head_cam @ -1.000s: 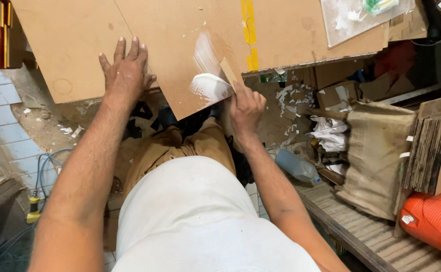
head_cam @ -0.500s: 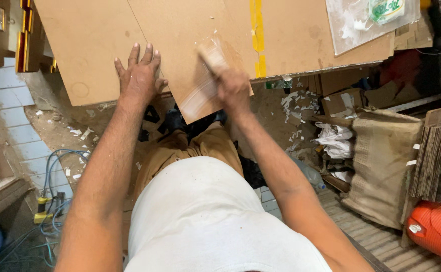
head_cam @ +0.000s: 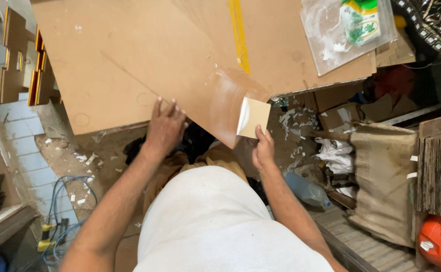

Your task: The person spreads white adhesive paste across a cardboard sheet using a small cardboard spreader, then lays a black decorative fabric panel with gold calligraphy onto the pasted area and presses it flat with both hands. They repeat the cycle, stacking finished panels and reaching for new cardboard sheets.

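Left hand (head_cam: 165, 126) lies flat, fingers spread, on the near edge of a large brown board (head_cam: 145, 60). Right hand (head_cam: 263, 151) pinches the lower edge of a small pale square piece (head_cam: 254, 117), held upright just beside the board's near right corner. A yellow stripe (head_cam: 239, 35) runs across the board. White paper scraps (head_cam: 293, 121) litter the floor right of the piece.

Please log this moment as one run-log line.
left hand: flat on large brown board | right hand: grip on small pale square card at board's edge
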